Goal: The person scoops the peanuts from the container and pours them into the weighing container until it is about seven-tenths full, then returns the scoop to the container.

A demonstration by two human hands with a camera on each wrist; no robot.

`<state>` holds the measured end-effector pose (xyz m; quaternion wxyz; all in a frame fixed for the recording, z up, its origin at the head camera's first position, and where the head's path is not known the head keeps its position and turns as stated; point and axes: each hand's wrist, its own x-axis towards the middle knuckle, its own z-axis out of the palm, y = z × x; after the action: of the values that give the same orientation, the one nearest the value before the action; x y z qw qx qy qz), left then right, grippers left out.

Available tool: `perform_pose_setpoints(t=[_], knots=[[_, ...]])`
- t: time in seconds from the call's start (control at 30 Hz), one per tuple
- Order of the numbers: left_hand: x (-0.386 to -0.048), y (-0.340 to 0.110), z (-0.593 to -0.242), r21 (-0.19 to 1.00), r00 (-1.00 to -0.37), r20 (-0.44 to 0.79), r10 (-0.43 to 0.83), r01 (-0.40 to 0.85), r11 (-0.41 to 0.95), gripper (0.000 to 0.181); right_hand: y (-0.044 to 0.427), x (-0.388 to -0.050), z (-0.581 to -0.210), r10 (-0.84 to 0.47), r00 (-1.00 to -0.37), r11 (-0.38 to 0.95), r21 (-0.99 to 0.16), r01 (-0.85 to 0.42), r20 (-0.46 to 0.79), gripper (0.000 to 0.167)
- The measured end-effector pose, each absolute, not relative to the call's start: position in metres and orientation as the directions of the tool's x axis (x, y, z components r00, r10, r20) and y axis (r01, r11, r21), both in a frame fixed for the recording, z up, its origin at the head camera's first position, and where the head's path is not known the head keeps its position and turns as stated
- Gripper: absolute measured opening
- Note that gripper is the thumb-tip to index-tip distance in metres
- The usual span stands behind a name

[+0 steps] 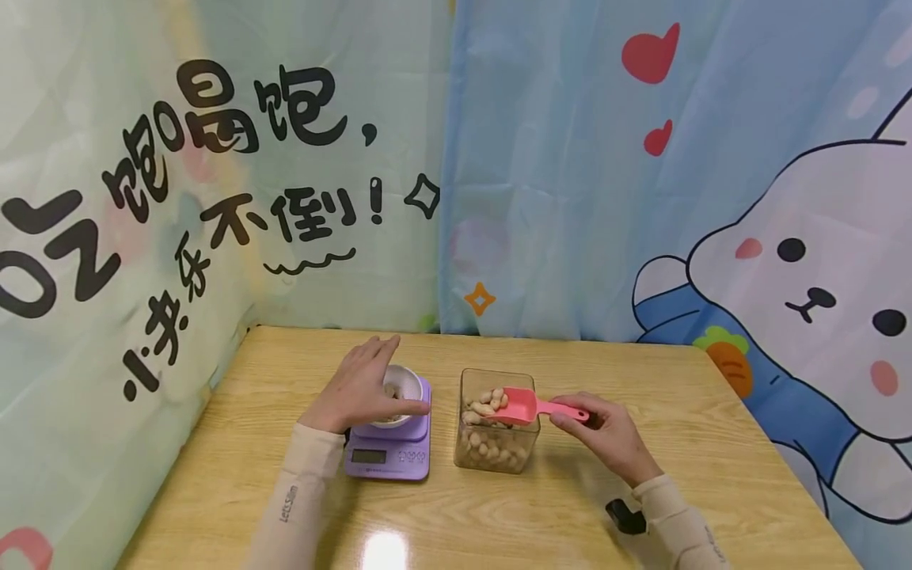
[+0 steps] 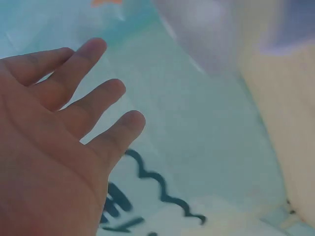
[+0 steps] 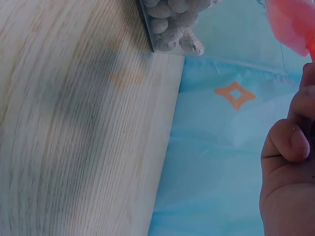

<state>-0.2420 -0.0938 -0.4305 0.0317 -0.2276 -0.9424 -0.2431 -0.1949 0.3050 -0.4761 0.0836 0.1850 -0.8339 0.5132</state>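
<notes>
Pink scoop (image 1: 522,408): held by the handle in the right hand (image 1: 606,435) over the clear container (image 1: 484,380), peanuts (image 1: 492,401) at its lip. Best lifted slowly and level against spills, with the left hand (image 1: 362,388) spread wide near the white bowl (image 1: 412,383).

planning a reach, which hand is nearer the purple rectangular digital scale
Left. The left hand is at the scale, beside its round white bowl; the right hand is farther, past the clear square container, holding a pink plastic scoop.
</notes>
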Motion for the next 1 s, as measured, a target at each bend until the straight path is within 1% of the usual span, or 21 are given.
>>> perform_pose_setpoints(t=[0.23, 0.43, 0.57, 0.73, 1.0], knots=[[-0.237, -0.121, -0.452, 0.463, -0.912, 0.176, 0.370, 0.408, 0.787, 0.126, 0.306, -0.196, -0.474, -0.228, -0.918, 0.407, -0.824, -0.393, 0.325, 0.023], [-0.236, -0.127, -0.464, 0.494, -0.934, 0.139, 0.329, 0.353, 0.794, 0.128, 0.307, -0.196, -0.475, -0.214, -0.920, 0.453, -0.801, -0.390, 0.327, 0.023], [-0.236, -0.128, -0.467, 0.501, -0.938, 0.121, 0.324, 0.339, 0.796, 0.124, 0.307, -0.198, -0.474, -0.200, -0.923, 0.474, -0.792, -0.384, 0.328, 0.022], [-0.235, -0.127, -0.471, 0.513, -0.940, 0.123, 0.319, 0.336, 0.790, 0.120, 0.306, -0.198, -0.474, -0.191, -0.922, 0.457, -0.801, -0.388, 0.337, 0.021], [-0.236, -0.128, -0.478, 0.549, -0.948, 0.132, 0.291, 0.314, 0.775, 0.121, 0.308, -0.201, -0.471, -0.182, -0.906, 0.408, -0.809, -0.424, 0.382, 0.024]])
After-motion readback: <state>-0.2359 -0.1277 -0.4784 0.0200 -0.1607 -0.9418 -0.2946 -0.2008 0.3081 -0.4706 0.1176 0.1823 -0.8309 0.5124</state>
